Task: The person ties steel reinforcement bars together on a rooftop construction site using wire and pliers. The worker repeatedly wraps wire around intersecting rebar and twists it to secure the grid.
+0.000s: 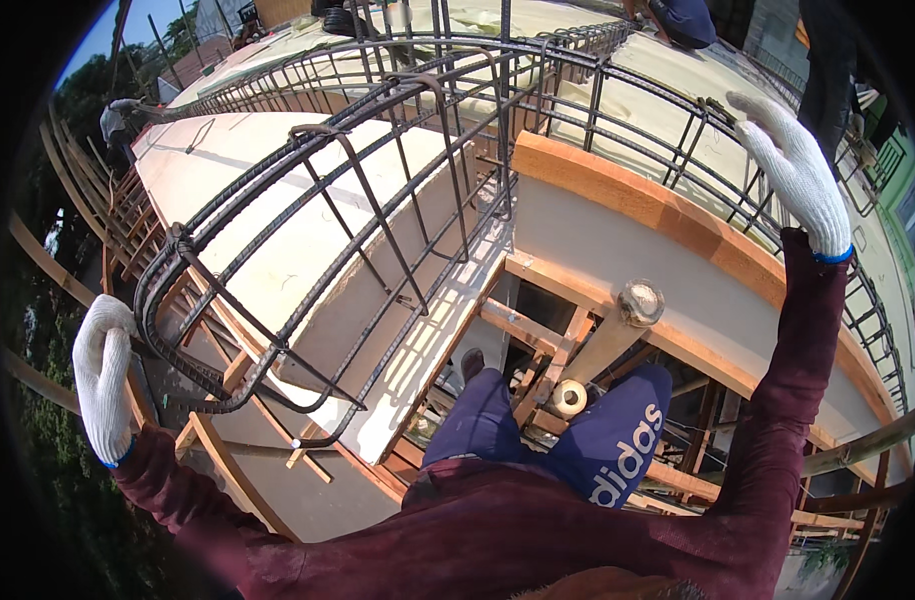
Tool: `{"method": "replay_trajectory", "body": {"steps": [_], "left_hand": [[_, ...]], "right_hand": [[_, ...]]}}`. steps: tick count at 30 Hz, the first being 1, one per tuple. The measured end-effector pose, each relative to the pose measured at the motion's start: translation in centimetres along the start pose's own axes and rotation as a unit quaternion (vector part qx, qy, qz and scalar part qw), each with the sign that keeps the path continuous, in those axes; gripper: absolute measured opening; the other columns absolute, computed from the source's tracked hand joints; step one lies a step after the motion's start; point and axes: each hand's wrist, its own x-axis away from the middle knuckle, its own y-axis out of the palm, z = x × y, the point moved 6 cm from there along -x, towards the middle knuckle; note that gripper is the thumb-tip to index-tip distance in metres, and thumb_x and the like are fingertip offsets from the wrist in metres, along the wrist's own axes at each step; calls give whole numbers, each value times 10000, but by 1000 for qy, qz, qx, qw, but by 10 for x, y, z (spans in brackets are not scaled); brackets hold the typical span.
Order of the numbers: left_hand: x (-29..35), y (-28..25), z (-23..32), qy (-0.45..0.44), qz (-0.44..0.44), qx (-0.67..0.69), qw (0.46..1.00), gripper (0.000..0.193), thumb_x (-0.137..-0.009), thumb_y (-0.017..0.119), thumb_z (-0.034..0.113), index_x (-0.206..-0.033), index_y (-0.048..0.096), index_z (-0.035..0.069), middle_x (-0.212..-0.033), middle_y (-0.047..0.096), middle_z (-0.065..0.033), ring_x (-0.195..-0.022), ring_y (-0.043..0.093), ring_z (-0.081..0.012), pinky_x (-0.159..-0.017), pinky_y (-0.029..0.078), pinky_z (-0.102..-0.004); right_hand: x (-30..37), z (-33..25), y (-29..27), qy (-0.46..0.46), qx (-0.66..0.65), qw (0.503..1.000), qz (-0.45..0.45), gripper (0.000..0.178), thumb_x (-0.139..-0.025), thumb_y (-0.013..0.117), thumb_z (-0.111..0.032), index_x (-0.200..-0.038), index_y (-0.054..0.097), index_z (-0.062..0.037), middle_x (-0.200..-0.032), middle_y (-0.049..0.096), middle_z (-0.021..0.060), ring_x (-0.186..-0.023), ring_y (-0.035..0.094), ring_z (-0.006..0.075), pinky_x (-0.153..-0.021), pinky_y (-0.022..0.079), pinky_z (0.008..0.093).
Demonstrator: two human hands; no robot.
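My left hand (104, 380), in a white knit glove with a blue cuff, is at the far left with its fingers curled over. It is beside the bent end of a steel rebar cage (323, 255); whether it touches the bars or holds anything is hidden. My right hand (803, 180), gloved the same way, is raised at the upper right, fingers stretched and apart from the thumb. Just left of its fingertips runs another rebar cage (658, 105). The nearer cage lies over a pale formwork panel (248, 165), its bars tied and hooped.
Below me, timber framing (523, 325) leaves an opening, with a round post (618, 335) rising between my legs. An orange-edged board (618, 190) borders it. Wooden poles (53, 260) stand along the left. Another person (683, 22) crouches at the top; one more (118, 122) is far left.
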Motion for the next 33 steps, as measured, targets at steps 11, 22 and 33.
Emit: {"method": "replay_trajectory", "body": {"steps": [11,22,33], "left_hand": [[-310,-23,75,157,-123,-299,933,422,-1036,570,434,-1120,618,23,-943,607,-44,-874,574,-164,-822,474,-322],[-454,212,47,115,-139,-657,732,516,-761,795,243,-1252,712,113,-1301,670,-122,-1254,622,-331,-984,555,-449],[-525,273,-36,29,2,-685,728,411,-1029,505,268,-1417,570,148,-1367,573,-69,-1272,548,-268,-947,493,-471]], "right_hand": [[76,-74,178,-129,-232,941,-209,338,-933,679,-279,-1166,716,-36,-1088,734,185,-1014,696,386,-879,550,438],[81,-72,174,-106,-205,964,-132,219,-801,790,-296,-930,773,-120,-802,734,108,-736,717,326,-680,573,391],[83,-62,186,-51,-264,950,-157,260,-812,803,-365,-985,792,-171,-715,703,98,-636,696,300,-580,547,381]]}}
